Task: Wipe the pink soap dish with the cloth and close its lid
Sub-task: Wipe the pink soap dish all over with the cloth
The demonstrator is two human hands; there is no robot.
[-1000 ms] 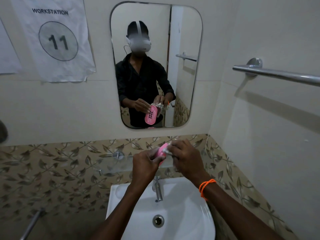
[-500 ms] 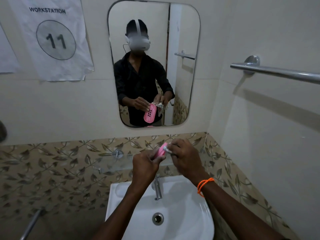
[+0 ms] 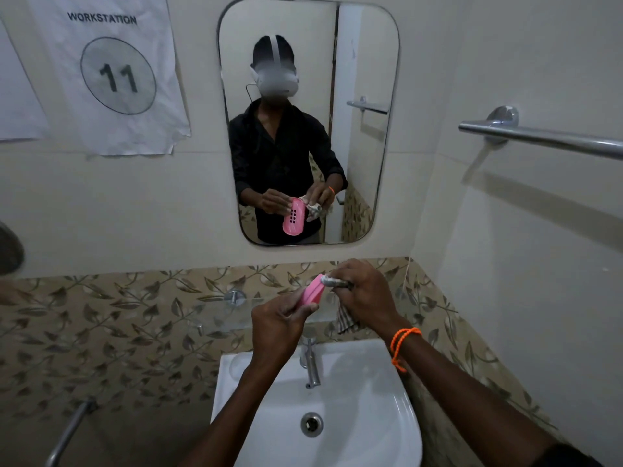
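Observation:
My left hand (image 3: 278,326) holds the pink soap dish (image 3: 313,292) edge-on above the sink, so only its thin side shows directly. My right hand (image 3: 365,293) presses a bunched grey checked cloth (image 3: 333,282) against the dish's upper end, and a corner of the cloth hangs below that hand. The mirror (image 3: 308,119) reflects the dish's slotted pink face, tilted upright, with the cloth at its right side. Whether the lid is attached or open I cannot tell.
A white sink (image 3: 371,399) with a chrome tap (image 3: 312,364) lies directly under my hands. A glass shelf (image 3: 215,305) runs along the leaf-patterned tiles. A steel towel bar (image 3: 546,136) juts from the right wall. A paper sign (image 3: 111,72) hangs on the left.
The cloth hand has shifted slightly along the top of the dish, and the dish is tilted a little more. Both hands keep their grip above the sink.

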